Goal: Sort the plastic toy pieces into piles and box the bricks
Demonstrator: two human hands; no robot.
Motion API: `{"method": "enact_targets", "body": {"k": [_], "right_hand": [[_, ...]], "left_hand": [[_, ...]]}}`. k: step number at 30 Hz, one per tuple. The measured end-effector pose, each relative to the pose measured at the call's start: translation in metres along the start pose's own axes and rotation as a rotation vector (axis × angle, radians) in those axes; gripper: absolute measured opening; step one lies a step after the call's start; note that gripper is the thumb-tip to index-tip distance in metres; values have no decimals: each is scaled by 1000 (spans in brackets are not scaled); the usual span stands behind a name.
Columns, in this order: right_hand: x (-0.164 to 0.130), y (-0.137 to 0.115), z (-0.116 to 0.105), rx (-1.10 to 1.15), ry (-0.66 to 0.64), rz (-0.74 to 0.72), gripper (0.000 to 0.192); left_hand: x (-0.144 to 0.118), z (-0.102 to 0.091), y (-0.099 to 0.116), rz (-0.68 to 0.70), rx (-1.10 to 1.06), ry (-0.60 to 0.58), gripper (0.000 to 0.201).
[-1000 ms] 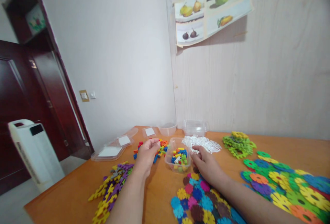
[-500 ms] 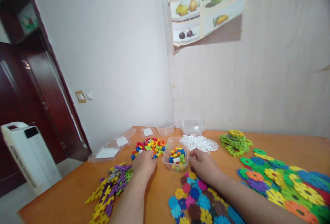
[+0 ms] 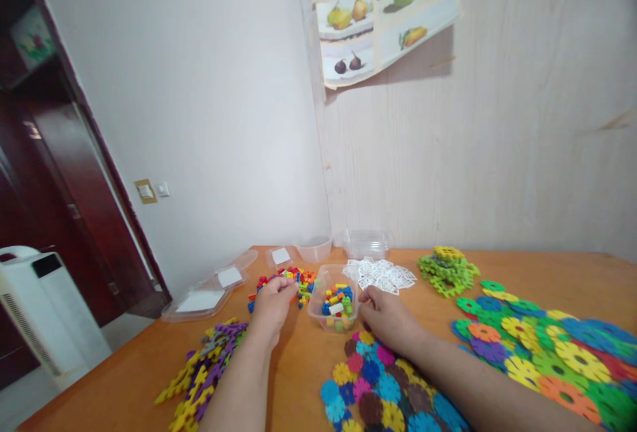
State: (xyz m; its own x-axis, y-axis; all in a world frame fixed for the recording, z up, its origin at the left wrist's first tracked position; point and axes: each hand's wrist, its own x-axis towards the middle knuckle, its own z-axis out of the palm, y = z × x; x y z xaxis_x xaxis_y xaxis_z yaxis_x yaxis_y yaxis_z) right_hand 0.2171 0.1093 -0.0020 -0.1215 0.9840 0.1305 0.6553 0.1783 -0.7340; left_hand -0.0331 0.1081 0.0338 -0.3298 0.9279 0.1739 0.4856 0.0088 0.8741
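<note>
My left hand [image 3: 273, 304] is raised just in front of the pile of small coloured building blocks [image 3: 304, 277]. Its thumb and fingertips are pressed together; whatever is between them is too small to make out. To its right stands a clear plastic box [image 3: 314, 312], partly filled with blue, yellow, orange, green and white blocks. My right hand [image 3: 387, 314] rests at the box's right side, fingers curled in against the wall. Below that hand lie small flower-shaped plastic discs [image 3: 371, 372] in many colours.
White lattice pieces [image 3: 383, 276] lie behind the box, with clear tubs [image 3: 367, 244] beyond. Flat lids [image 3: 199, 300] sit at the left. Purple and yellow interlocking pieces [image 3: 209, 365] flank my left forearm. Green pieces [image 3: 448, 273] and larger discs [image 3: 547, 346] spread over the right side.
My left hand has lifted from the block pile and its pinched fingertips now show. My right hand stays at the box. The whole view has shifted slightly.
</note>
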Motion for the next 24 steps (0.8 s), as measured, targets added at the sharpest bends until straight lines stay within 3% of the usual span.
{"method": "enact_targets", "body": {"k": [2, 5, 7, 10, 15, 18, 24], "right_hand": [[0, 0, 0, -4, 6, -3, 17], [0, 0, 0, -11, 8, -8, 18], [0, 0, 1, -17, 11, -13, 18], [-1, 0, 1, -26, 15, -19, 18], [-2, -2, -1, -30, 7, -19, 17], [-1, -3, -2, -32, -1, -17, 18], [-1, -3, -1, -29, 2, -27, 18]], "left_hand": [[-4, -1, 9, 26, -215, -59, 47], [-4, -5, 11, 28, -258, -49, 51], [1, -7, 1, 23, -139, 9, 42], [9, -8, -19, 24, 234, 52, 23], [8, -8, -27, 60, 758, -51, 13], [4, -8, -21, 65, 835, -74, 16], [7, -3, -25, 94, 751, -85, 17]]}}
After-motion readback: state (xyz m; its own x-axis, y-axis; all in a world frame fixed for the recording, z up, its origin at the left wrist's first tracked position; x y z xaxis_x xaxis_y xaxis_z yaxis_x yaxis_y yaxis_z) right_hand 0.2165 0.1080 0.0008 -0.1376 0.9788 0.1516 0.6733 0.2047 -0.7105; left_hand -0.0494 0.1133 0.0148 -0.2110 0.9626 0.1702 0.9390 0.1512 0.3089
